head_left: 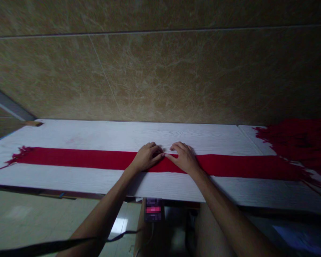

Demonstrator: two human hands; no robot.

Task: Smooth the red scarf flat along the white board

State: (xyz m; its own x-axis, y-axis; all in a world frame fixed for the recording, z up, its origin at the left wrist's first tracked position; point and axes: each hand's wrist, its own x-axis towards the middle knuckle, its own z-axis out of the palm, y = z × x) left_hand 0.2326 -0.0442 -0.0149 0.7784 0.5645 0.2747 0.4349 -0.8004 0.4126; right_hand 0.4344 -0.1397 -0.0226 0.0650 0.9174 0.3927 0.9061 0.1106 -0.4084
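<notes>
A long red scarf [77, 159] lies stretched flat across a white wood-grain table [101, 135], with a fringe at each end. My left hand [147, 157] and my right hand [184, 157] rest side by side on the scarf's middle. Both hands have their fingers curled down onto the cloth, fingertips nearly meeting at the far edge of the scarf, as if pinching it.
A pile of more red fringed cloth [299, 141] lies at the table's right end. A marbled beige wall [160, 71] rises just behind the table. A small brown object [33, 124] sits at the far left corner. Tiled floor shows below the near edge.
</notes>
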